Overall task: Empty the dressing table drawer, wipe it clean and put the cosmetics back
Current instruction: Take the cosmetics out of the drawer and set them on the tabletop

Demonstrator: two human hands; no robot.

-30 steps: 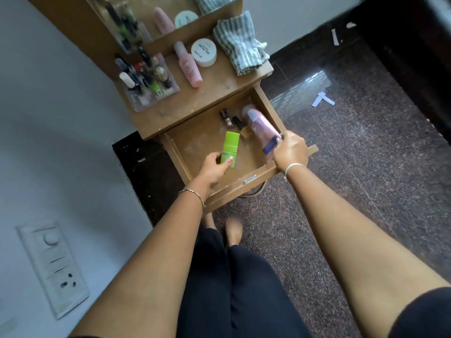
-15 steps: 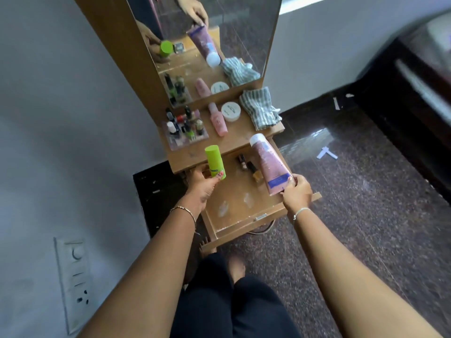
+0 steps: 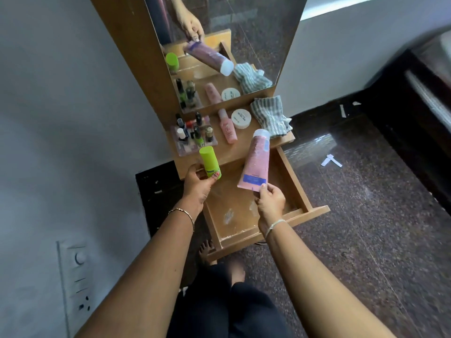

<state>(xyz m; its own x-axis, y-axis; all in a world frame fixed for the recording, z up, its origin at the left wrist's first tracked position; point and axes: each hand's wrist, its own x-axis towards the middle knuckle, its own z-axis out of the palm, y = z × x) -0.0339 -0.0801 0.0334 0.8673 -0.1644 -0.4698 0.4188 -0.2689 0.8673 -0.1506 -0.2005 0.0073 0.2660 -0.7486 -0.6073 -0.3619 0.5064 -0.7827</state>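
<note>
The wooden drawer (image 3: 296,184) stands pulled out below the dressing table top (image 3: 240,150). My left hand (image 3: 197,182) grips a green stick bottle (image 3: 210,162) upright at the table's front edge. My right hand (image 3: 269,202) holds a large pink tube (image 3: 256,162) by its flat blue end, cap pointing up toward the table top. White smears mark the drawer floor. The tube hides the drawer's back part.
On the table top sit a clear tray of nail polish bottles (image 3: 192,135), a pink bottle (image 3: 227,129), a white round jar (image 3: 241,118) and a striped cloth (image 3: 269,115). A mirror (image 3: 234,32) rises behind. A wall switch panel (image 3: 75,276) is at lower left.
Both hands have lifted the green bottle and the pink tube out of the drawer up toward the table top. The camera has tilted up, showing the mirror.
</note>
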